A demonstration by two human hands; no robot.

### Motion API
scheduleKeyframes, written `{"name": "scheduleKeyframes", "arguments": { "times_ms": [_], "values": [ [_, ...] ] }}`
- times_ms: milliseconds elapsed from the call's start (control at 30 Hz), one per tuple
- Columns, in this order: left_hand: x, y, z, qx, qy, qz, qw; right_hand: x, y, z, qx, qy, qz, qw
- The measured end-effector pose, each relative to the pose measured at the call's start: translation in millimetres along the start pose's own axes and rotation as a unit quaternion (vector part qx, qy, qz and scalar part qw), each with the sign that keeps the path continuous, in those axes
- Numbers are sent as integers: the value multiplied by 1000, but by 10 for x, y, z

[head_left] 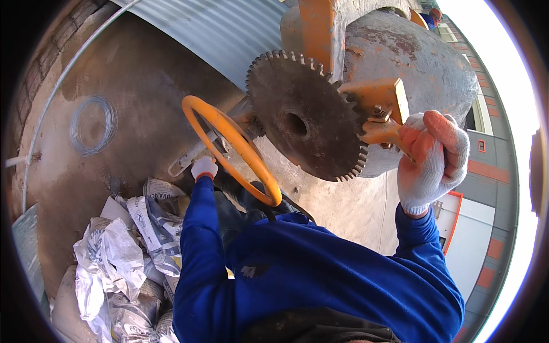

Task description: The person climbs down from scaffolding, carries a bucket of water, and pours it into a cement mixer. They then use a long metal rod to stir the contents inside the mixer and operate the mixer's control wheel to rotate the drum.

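Observation:
My right hand [430, 157], in a white and orange work glove, is raised on the right. Its fingers wrap round the end of an orange lever [382, 132] on a cement mixer. Lower on the left, my left hand [205, 167], also gloved, is small and curled beside a slotted metal bar [186, 162]; what it grips is hidden. Between the hands are the mixer's yellow handwheel [243, 151] and a dark toothed gear [297, 117]. Behind the gear lies the mixer's grey, rust-marked drum [409, 54].
Crumpled cement sacks [117, 257] are heaped at lower left. A coil of wire [93, 126] lies on the floor beyond them, near a long pipe [54, 88]. A corrugated metal sheet [223, 31] stands behind the mixer. Another person [432, 18] is partly visible past the drum.

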State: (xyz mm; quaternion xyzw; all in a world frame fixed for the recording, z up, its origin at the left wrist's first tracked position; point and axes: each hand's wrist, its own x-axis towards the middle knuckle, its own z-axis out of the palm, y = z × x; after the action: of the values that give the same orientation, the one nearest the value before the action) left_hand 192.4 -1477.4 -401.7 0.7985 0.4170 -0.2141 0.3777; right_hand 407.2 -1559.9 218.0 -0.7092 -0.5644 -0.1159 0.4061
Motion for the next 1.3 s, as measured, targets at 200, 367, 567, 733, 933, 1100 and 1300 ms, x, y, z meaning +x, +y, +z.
{"name": "scheduleKeyframes", "arguments": {
  "times_ms": [200, 367, 567, 733, 933, 1100, 1300],
  "values": [
    [27, -40, -1, -2, 22, 5, 1000, 33, 21, 152, 218, 41, 48, 974],
    [131, 16, -149, -6, 80, -4, 997, 95, -18, 355, 110, 107, 16, 988],
    [36, 125, -261, -15, 110, -12, 994, 65, 168, 237, 237, 121, -20, 964],
    [-41, 73, -253, 5, 135, -23, 991, 304, 317, 317, 247, 90, -30, 964],
    [12, 31, -193, 6, 130, -17, 991, 410, 664, -78, 367, 71, 88, 923],
    [15, 133, -166, -2, 120, -8, 993, 210, 228, -289, 4, -72, -87, 994],
    [48, 65, -183, -4, 130, -18, 991, 267, 217, -33, 92, -49, -65, 992]
  ]
}}
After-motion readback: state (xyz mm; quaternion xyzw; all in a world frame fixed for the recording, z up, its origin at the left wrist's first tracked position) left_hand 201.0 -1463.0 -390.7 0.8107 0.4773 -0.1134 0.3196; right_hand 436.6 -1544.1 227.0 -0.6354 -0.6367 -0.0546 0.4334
